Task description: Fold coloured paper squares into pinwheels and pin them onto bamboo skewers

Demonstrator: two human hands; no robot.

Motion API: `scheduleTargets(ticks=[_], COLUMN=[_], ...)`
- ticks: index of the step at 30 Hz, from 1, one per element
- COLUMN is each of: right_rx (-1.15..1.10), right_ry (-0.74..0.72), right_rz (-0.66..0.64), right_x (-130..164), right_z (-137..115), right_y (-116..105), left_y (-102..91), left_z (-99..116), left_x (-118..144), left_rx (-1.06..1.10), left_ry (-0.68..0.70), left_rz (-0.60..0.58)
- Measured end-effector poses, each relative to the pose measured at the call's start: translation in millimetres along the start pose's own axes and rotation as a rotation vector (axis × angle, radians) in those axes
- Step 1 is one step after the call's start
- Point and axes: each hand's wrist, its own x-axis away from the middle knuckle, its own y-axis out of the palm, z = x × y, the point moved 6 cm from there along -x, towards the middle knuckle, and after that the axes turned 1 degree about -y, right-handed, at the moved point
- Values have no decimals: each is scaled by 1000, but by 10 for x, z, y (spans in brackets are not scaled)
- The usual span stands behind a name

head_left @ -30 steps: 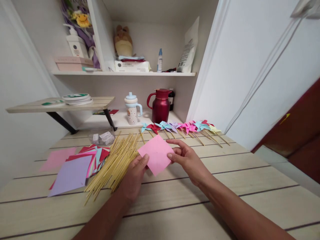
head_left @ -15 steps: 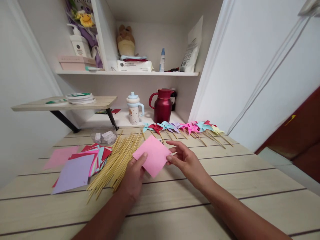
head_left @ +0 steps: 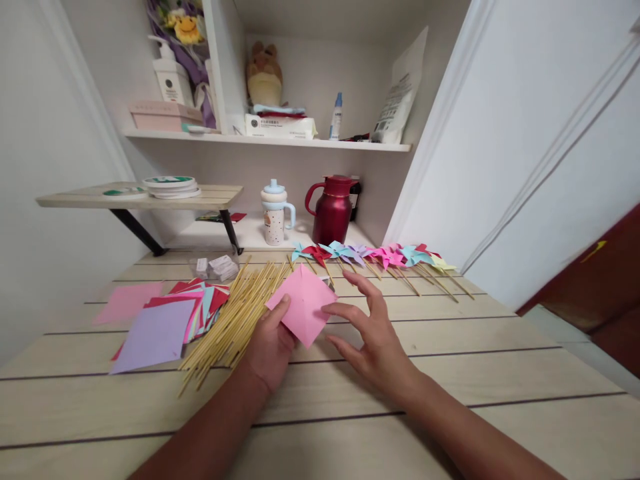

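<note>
A pink square of paper (head_left: 304, 308) is pinched by my left hand (head_left: 273, 340) at its left corner, thumb on top and fingers underneath. One corner of the sheet points away from me, and a faint crease runs down its middle. My right hand (head_left: 373, 333) is at the paper's right side, fingers spread, with the index fingertip at or very near its right edge. Beside my left hand lies a heap of thin wooden sticks (head_left: 240, 313). Coloured paper sheets (head_left: 155, 333), purple on top, are stacked farther left.
Finished paper pinwheels (head_left: 387, 257) on sticks lie along the back of the table. Behind them stand a red thermos jug (head_left: 333, 213) and a speckled cup (head_left: 275, 217). A clear bag of small white pieces (head_left: 215, 268) sits behind the sticks. A raised wooden stand (head_left: 145, 199) holds tape rolls.
My right hand has let go of the paper's right corner and its fingers have spread. The pink paper has turned slightly in my left hand. The view has shifted a little.
</note>
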Motion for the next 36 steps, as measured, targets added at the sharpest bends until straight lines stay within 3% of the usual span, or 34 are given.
scheduleTargets(ticks=[7,16,24,36], right_rx=[90,40,10,-145], right_ry=[-66,-143,-56,130], right_rz=[23,108,116,166], right_x=[-6,-28,-23,-40], right_z=[-65,-117,-35,108], right_y=[14,-66,-53,-97], left_y=[115,95,194,250], left_z=[-52,-136,-97,-130], left_x=[49,26,78,124], left_rx=[51,-16,-28,-142], left_ry=[-62,-50,-2,-8], left_rz=[-112,-186,-264,-274])
